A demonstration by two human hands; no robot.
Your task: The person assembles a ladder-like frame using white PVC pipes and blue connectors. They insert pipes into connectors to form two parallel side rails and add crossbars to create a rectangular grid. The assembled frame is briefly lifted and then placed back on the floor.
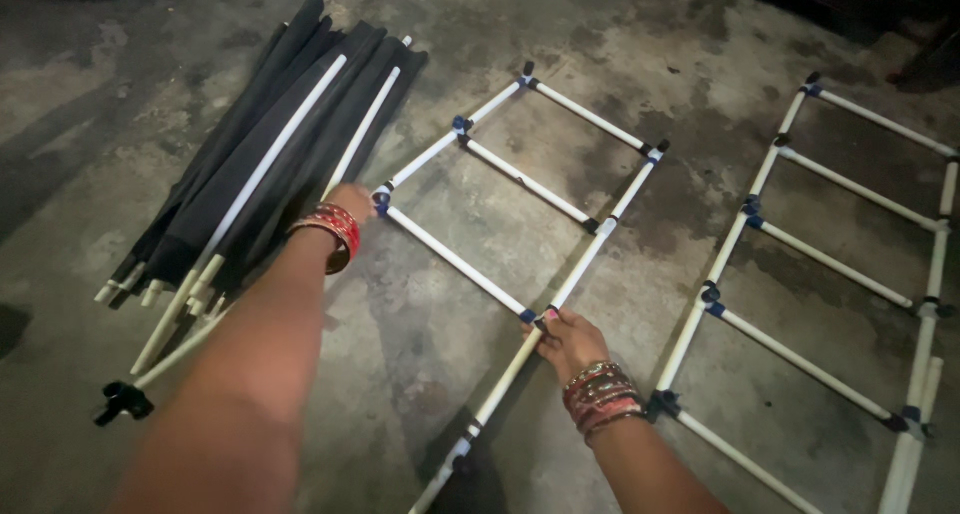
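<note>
Left hand [350, 202]: fingers closed on white pipe frame [520, 179] corner joint | Right hand [568, 339]: fingers gripping frame side rail | Black fabric bundle [270, 144]: just left of left fingers | Second frame [830, 264]: right of right fingers

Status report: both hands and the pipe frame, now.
Left hand on the middle pipe frame at its left corner. Right hand shut on its right rail. Black fabric bundle beside the left hand; second frame lies apart, right.

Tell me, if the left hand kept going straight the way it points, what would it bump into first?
Probably the blue connector on the white pipe frame; the left hand looks almost on it already, though depth is unclear.
</note>
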